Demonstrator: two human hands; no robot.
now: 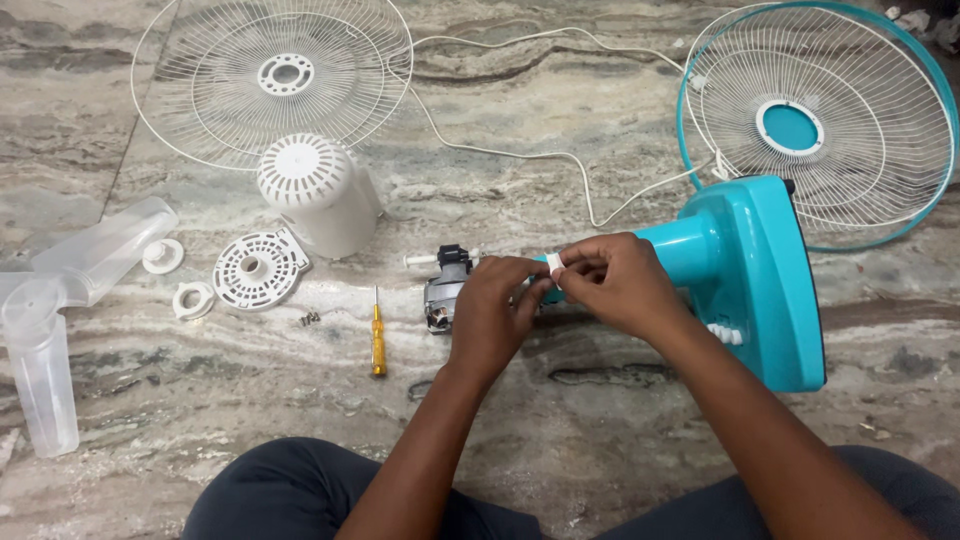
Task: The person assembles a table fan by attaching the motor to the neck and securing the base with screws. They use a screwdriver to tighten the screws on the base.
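While the left hand [487, 305] clasps the bare fan motor [445, 292] to steady it on the marble floor [620, 400], the right hand [615, 280] pinches a small white piece [553, 262] at the teal stand's neck [680, 250] — yellow screwdriver [378, 340] lying near, untouched.

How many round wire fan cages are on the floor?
2. One white wire cage lies at the top left, behind the white motor cover. The other, with a teal rim, lies at the top right behind the teal fan stand. None seems hidden.
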